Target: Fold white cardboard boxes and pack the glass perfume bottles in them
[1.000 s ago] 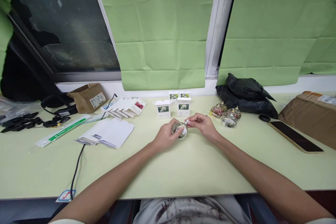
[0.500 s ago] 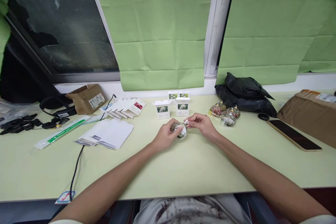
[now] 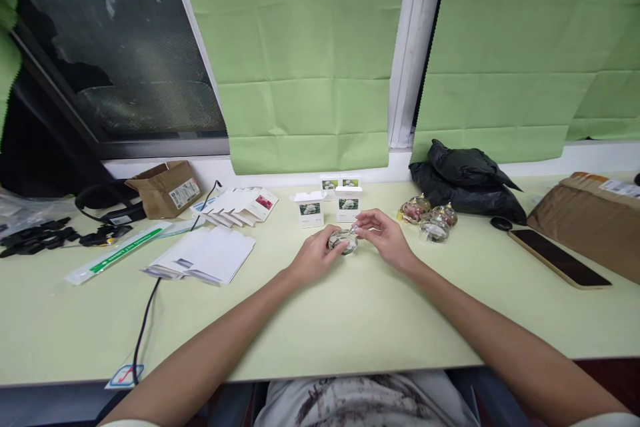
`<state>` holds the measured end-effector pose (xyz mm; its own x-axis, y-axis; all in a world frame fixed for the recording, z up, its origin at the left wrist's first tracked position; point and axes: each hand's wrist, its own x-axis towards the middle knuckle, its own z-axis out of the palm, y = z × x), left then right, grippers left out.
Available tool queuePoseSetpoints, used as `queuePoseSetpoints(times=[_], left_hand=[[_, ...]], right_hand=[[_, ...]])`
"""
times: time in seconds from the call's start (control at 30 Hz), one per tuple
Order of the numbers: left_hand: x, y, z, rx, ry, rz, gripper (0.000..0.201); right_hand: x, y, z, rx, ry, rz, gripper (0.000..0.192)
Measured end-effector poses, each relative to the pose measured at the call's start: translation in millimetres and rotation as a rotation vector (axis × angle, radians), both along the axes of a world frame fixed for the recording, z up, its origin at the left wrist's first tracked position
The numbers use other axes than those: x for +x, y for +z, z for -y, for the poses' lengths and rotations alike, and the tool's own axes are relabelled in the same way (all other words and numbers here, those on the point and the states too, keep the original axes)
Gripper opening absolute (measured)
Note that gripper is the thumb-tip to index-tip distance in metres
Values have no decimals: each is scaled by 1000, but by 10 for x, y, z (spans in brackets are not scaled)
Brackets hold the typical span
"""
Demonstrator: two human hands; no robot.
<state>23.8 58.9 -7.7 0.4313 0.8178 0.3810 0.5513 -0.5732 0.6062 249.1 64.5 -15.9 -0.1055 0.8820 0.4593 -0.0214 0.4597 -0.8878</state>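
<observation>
My left hand (image 3: pixel 315 253) is wrapped round a small round clear bottle (image 3: pixel 346 244) with something white and green inside. Its narrow neck (image 3: pixel 353 228) points up and to the right. My right hand (image 3: pixel 383 239) pinches at that neck with thumb and fingertips; whether a separate cap is there I cannot tell. Just behind stand small white boxes with flower pictures, among them a left box (image 3: pixel 311 210) with its top flap up and a right box (image 3: pixel 349 204). Several similar round ornament-like bottles (image 3: pixel 434 229) lie to the right of my right hand.
Flat white cartons (image 3: pixel 213 255) and a fan of printed cartons (image 3: pixel 240 205) lie on the left, near a black cable (image 3: pixel 147 313) and an open brown box (image 3: pixel 167 190). On the right are black plastic bags (image 3: pixel 467 180), a phone (image 3: pixel 557 259) and a brown parcel (image 3: pixel 590 220).
The bottle has tipped slightly, so its round face now looks flatter. My right fingers have shifted a little at its neck, while my left hand keeps its hold.
</observation>
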Motion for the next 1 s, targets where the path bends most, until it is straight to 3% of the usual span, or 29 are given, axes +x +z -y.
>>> queuePoseSetpoints(times=[0.3, 0.5, 1.0], left_hand=[[-10, 0, 8, -78, -93, 12, 31], [12, 2, 11, -121, -178, 74, 30], [-23, -84, -79, -56, -127, 23, 30]], right_hand=[[-70, -9, 93, 101, -48, 183, 21], [-85, -25, 75, 106, -50, 168, 18], [-125, -55, 80, 22, -25, 187, 26]])
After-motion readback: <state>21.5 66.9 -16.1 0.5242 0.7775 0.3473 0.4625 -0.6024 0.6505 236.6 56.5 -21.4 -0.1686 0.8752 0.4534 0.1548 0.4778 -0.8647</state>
